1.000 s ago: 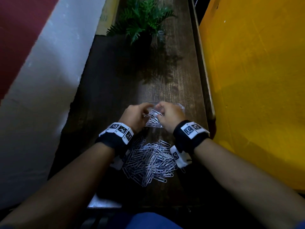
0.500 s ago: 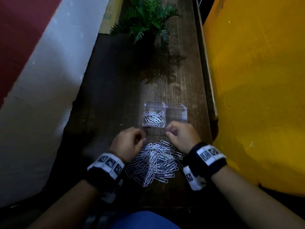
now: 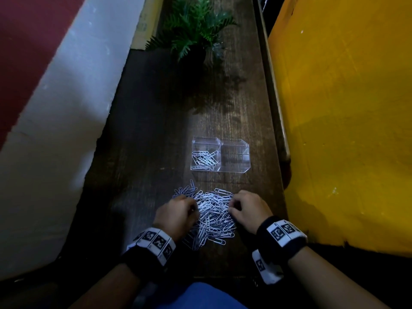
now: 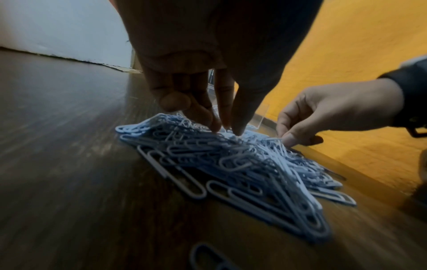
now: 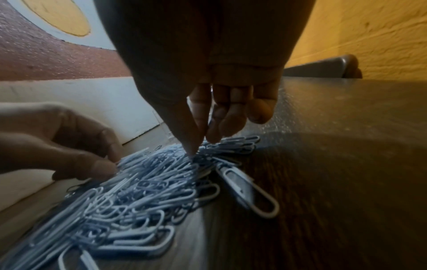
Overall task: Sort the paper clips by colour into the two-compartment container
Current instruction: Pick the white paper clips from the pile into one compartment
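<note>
A clear two-compartment container (image 3: 234, 170) stands on the dark wooden top. Its left compartment holds several pale blue-white paper clips (image 3: 204, 159); the right one looks empty. Nearer to me lies a loose pile of paper clips (image 3: 214, 217), all pale blue or white in this dim light. My left hand (image 3: 194, 208) is at the pile's left side, thumb and fingertips (image 4: 217, 126) meeting on clips at its top. My right hand (image 3: 231, 207) is at the right side, thumb and forefinger (image 5: 193, 146) pinching clips in the pile (image 5: 143, 182).
A potted fern (image 3: 196, 39) stands at the far end of the wooden top (image 3: 145, 130). A yellow wall (image 3: 345, 130) runs close along the right, behind a raised rail (image 3: 275, 112). A white wall (image 3: 55, 130) borders the left.
Both hands have drawn back from the container to the pile. The container now stands uncovered, with clips in its left compartment.
</note>
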`<state>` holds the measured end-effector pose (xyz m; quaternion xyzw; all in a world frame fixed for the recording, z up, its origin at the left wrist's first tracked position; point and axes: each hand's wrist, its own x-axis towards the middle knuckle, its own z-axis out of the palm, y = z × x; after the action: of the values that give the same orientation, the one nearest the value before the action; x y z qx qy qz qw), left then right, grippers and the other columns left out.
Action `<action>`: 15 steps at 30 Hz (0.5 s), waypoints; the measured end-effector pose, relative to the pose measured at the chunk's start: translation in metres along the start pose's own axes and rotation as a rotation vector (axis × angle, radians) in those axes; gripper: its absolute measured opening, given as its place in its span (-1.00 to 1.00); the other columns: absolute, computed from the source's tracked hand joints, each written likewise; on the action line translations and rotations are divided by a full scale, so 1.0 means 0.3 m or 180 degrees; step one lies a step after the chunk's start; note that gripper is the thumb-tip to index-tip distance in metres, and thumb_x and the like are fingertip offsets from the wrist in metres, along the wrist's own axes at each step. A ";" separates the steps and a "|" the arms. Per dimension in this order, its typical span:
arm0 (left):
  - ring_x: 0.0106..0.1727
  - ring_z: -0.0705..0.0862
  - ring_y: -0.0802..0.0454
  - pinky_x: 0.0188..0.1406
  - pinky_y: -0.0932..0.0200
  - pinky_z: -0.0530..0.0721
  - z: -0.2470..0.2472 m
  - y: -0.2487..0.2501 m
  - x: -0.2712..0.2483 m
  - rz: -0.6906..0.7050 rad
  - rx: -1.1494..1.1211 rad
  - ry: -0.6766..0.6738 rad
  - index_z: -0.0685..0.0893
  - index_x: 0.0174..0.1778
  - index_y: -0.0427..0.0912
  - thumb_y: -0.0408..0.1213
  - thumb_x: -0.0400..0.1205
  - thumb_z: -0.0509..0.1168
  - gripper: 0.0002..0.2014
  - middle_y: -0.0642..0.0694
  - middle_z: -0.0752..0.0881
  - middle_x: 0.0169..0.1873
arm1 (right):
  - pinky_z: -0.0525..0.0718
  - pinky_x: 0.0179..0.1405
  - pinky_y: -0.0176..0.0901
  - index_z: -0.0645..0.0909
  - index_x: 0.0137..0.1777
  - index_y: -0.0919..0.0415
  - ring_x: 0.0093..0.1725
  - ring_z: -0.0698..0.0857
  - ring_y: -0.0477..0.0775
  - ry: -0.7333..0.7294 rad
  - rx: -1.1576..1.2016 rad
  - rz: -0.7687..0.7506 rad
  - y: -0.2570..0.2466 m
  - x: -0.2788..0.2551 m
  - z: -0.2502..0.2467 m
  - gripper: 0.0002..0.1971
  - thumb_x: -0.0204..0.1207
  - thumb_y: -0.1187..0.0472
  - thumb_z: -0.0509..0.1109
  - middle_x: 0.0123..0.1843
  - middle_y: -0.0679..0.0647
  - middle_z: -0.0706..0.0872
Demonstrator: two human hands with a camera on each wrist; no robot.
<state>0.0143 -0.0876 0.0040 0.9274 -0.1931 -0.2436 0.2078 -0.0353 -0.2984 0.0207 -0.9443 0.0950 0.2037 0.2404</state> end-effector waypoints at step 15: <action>-0.22 0.64 0.18 -0.20 0.25 0.64 -0.029 -0.013 -0.015 -0.0141 -0.0661 0.0222 0.59 -0.26 0.03 -0.25 0.53 0.39 -0.87 0.15 0.64 -0.28 | 0.55 -0.07 -0.34 0.59 -0.07 -0.01 -0.09 0.57 -0.18 0.0024 -0.0211 -0.0151 -0.006 0.005 0.000 -0.96 0.59 0.09 0.33 -0.08 -0.15 0.57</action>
<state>0.0162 -0.0798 0.0106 0.9129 -0.1389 -0.2344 0.3040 -0.0336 -0.2970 0.0207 -0.9545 0.0667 0.1974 0.2134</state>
